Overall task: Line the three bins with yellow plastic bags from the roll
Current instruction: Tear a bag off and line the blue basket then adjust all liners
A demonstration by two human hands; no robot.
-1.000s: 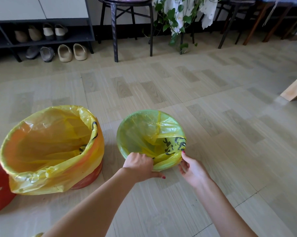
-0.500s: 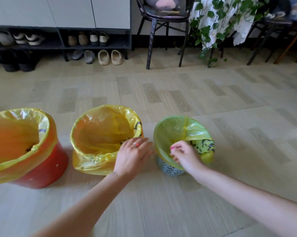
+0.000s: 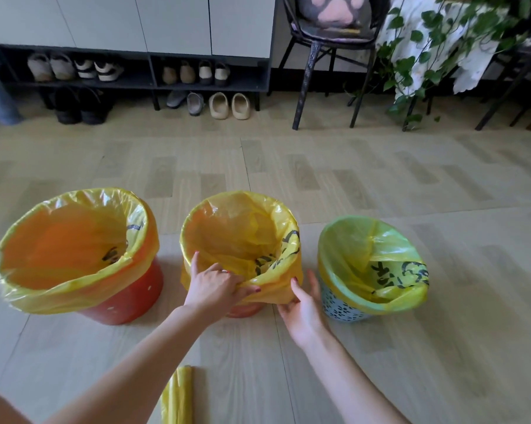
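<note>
- Left hand (image 3: 215,286) pinches the yellow bag (image 3: 242,240) at the middle red bin's (image 3: 242,310) near rim.
- Right hand (image 3: 304,304), fingers spread, touches that bag's overhang.
- Bag roll (image 3: 178,393) lies nearer than that bin.

Pale wood-look floor (image 3: 380,185), a white cabinet (image 3: 166,22) over shoe shelves (image 3: 135,84), a black chair (image 3: 334,56).

Three lined bins are standing in a row on the pale wood-look floor (image 3: 380,185): a large red bin (image 3: 129,301), a middle red bin (image 3: 242,309) and a small blue perforated bin (image 3: 343,307). A roll of yellow bags (image 3: 178,396) is lying nearer the camera.
</note>
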